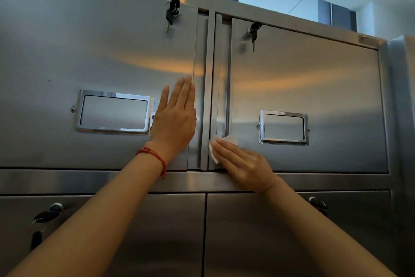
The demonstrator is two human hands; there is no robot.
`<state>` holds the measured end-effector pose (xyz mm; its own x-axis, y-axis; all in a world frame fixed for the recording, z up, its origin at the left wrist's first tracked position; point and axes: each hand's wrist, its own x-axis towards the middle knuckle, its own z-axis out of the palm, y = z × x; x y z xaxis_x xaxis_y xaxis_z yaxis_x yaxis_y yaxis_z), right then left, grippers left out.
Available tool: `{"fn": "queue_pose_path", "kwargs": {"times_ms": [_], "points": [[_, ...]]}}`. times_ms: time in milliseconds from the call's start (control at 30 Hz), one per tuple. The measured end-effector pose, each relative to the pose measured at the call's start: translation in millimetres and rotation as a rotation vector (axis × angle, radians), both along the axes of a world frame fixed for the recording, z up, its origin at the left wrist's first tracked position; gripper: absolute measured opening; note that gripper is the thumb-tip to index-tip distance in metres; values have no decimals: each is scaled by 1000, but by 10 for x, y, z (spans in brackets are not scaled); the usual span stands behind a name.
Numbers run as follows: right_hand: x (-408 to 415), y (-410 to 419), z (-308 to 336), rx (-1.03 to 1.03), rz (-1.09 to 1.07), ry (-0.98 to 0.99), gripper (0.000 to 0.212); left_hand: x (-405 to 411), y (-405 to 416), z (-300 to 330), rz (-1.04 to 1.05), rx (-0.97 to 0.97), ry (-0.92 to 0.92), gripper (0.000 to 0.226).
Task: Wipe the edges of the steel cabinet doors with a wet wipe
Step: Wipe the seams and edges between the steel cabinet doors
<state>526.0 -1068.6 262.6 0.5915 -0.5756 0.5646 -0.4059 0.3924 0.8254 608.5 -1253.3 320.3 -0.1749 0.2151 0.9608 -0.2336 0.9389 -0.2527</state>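
Upper pair of steel cabinet doors, seen from below. The left hand (177, 117) lies flat on the upper left door (94, 56), fingers straight and together, beside its inner edge. The right hand (243, 165) presses a white wet wipe (213, 151) under straight fingers against the lower inner edge of the upper right door (314, 79) — the wipe shows beyond the fingertips, beside the centre post (207, 88). Keys (171, 15) hang from the left door's lock.
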Motion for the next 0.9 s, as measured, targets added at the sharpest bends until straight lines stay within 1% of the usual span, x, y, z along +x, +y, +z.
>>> {"fn": "queue_pose_path", "kwargs": {"times_ms": [67,200,367,633,767,900], "points": [[5,-27,51,-37,15,-28,28,3,3,1,3,-3,2,56],[14,-63,171,-76,35,-43,23,3,13,11,0,-15,9,56],[63,-127,354,-138,19,-105,38,0,28,16,-11,-27,40,54],[127,-227,603,-235,38,-252,42,18,50,15,-12,-18,44,54],[149,-257,613,-253,97,-320,40,33,51,13,-8,-18,32,53],[171,-289,594,-326,205,-359,39,53,59,18,-24,-17,34,54]]}}
